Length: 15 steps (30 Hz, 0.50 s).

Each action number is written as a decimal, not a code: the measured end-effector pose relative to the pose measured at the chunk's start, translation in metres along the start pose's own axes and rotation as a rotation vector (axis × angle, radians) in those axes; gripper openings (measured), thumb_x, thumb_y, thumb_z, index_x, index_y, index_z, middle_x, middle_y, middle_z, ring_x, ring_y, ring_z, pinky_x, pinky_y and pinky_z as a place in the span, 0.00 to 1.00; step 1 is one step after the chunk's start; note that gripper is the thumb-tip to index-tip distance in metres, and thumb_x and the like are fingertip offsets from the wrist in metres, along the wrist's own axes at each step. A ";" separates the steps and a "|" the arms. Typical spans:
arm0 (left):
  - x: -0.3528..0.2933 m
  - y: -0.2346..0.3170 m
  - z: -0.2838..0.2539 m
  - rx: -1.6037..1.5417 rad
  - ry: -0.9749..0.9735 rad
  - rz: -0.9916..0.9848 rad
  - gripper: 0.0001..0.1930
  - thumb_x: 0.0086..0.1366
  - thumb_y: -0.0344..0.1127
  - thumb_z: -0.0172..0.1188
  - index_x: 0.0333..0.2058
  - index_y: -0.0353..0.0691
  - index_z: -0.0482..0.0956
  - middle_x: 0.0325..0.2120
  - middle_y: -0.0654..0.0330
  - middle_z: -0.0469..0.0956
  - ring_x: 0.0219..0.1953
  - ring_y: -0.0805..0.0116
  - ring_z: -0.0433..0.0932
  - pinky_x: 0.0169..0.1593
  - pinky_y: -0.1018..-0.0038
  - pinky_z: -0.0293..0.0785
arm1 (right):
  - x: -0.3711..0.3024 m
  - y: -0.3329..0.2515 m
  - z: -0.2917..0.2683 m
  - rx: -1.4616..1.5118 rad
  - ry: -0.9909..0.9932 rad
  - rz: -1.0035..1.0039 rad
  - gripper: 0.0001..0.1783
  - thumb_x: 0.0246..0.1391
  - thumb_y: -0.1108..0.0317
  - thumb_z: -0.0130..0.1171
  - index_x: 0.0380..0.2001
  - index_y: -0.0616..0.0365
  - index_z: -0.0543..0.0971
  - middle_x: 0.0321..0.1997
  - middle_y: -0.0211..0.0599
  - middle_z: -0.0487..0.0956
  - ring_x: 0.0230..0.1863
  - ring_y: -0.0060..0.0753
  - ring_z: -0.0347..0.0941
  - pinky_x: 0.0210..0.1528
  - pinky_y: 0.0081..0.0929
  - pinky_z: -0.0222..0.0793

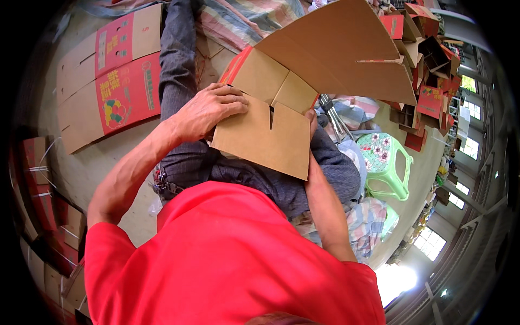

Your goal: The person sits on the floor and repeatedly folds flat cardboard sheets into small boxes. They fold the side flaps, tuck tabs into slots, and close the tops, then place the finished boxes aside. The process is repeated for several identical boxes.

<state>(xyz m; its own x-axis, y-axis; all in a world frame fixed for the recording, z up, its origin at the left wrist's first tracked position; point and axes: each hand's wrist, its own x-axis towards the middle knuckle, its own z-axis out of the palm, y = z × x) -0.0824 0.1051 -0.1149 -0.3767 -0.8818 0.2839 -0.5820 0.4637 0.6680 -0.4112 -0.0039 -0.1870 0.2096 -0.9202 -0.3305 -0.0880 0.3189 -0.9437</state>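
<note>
A partly unfolded cardboard box (265, 135), plain brown with red printed edges, rests over my lap. Its near flap, with a slot cut in it, leans toward me, and a large far flap stands raised to the upper right. My left hand (208, 111) has its fingers bent over the left edge of the box where the near flap folds. At the right edge of that flap, my right hand (312, 122) grips the cardboard; the thumb side shows, and the other fingers are hidden behind the flap.
Flattened red-and-brown cartons (116, 81) lie on the floor at the left. Strapped carton bundles (67, 227) stand nearer on that side. To the right are a green plastic stool (398, 168) and striped cloth (363, 230). Red cartons (430, 100) are piled beyond.
</note>
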 end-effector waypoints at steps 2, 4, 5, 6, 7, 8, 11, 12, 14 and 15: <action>0.000 -0.002 -0.001 -0.002 -0.005 0.013 0.21 0.59 0.33 0.61 0.53 0.36 0.80 0.57 0.55 0.81 0.65 0.51 0.74 0.68 0.56 0.69 | -0.006 -0.003 -0.004 0.010 0.020 -0.017 0.35 0.69 0.57 0.63 0.71 0.62 0.67 0.69 0.47 0.73 0.70 0.46 0.68 0.73 0.45 0.62; 0.000 -0.001 -0.001 -0.021 0.003 0.023 0.21 0.59 0.32 0.61 0.52 0.35 0.80 0.57 0.53 0.81 0.65 0.48 0.74 0.68 0.56 0.69 | -0.014 -0.006 -0.007 -0.143 0.100 -0.230 0.34 0.69 0.57 0.63 0.71 0.62 0.67 0.69 0.47 0.73 0.70 0.47 0.68 0.73 0.46 0.61; -0.003 -0.001 -0.001 -0.034 0.012 0.017 0.21 0.58 0.31 0.61 0.52 0.35 0.80 0.57 0.53 0.81 0.65 0.48 0.74 0.68 0.56 0.70 | -0.018 -0.013 0.000 -0.307 0.143 -0.409 0.34 0.69 0.57 0.63 0.71 0.61 0.67 0.69 0.47 0.73 0.70 0.47 0.68 0.73 0.46 0.61; -0.005 -0.001 -0.002 -0.048 0.021 0.011 0.21 0.58 0.30 0.61 0.52 0.34 0.79 0.56 0.52 0.81 0.65 0.47 0.74 0.68 0.55 0.70 | -0.028 -0.018 0.007 -0.641 0.247 -0.680 0.32 0.70 0.58 0.62 0.70 0.61 0.69 0.70 0.48 0.73 0.71 0.49 0.67 0.74 0.47 0.60; -0.005 -0.002 -0.001 -0.065 0.016 0.021 0.22 0.57 0.29 0.62 0.52 0.34 0.79 0.56 0.51 0.81 0.65 0.46 0.74 0.68 0.55 0.70 | -0.030 -0.022 0.002 -0.774 0.185 -0.754 0.28 0.70 0.60 0.61 0.67 0.62 0.72 0.70 0.50 0.73 0.71 0.50 0.67 0.74 0.47 0.60; -0.005 -0.004 -0.001 -0.082 0.010 0.032 0.22 0.57 0.28 0.62 0.52 0.34 0.79 0.56 0.51 0.81 0.65 0.45 0.73 0.68 0.55 0.71 | -0.029 -0.028 -0.008 -0.906 0.121 -0.827 0.24 0.70 0.61 0.60 0.63 0.62 0.75 0.71 0.51 0.72 0.72 0.51 0.66 0.74 0.48 0.59; -0.006 -0.006 0.003 -0.093 0.008 0.044 0.23 0.54 0.25 0.64 0.52 0.33 0.78 0.55 0.50 0.81 0.65 0.44 0.74 0.67 0.55 0.72 | -0.044 -0.048 -0.022 -1.160 -0.097 -0.951 0.13 0.63 0.70 0.62 0.48 0.64 0.83 0.65 0.50 0.78 0.67 0.53 0.71 0.70 0.44 0.63; -0.007 -0.006 0.004 -0.090 0.009 0.044 0.24 0.53 0.25 0.65 0.52 0.33 0.78 0.55 0.50 0.81 0.65 0.44 0.74 0.67 0.55 0.72 | -0.046 -0.050 -0.031 -1.159 -0.203 -0.930 0.13 0.60 0.70 0.63 0.47 0.63 0.83 0.63 0.49 0.79 0.65 0.52 0.73 0.69 0.44 0.65; -0.007 -0.009 0.004 -0.098 0.011 0.072 0.25 0.51 0.24 0.66 0.51 0.33 0.78 0.55 0.50 0.81 0.64 0.43 0.74 0.67 0.55 0.73 | -0.053 -0.060 -0.026 -1.127 -0.297 -0.959 0.13 0.52 0.74 0.66 0.43 0.62 0.83 0.56 0.44 0.85 0.59 0.52 0.79 0.62 0.43 0.73; -0.006 -0.011 0.004 -0.102 0.012 0.085 0.25 0.51 0.24 0.67 0.51 0.33 0.78 0.55 0.50 0.81 0.64 0.43 0.74 0.66 0.55 0.73 | -0.057 -0.062 -0.024 -1.131 -0.304 -0.969 0.13 0.52 0.74 0.66 0.43 0.62 0.83 0.56 0.44 0.85 0.58 0.52 0.80 0.61 0.43 0.75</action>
<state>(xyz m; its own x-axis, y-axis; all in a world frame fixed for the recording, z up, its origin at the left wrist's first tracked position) -0.0765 0.1060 -0.1264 -0.4121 -0.8412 0.3501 -0.4722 0.5258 0.7075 -0.4413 0.0231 -0.1090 0.7976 -0.5407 0.2674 -0.4505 -0.8287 -0.3320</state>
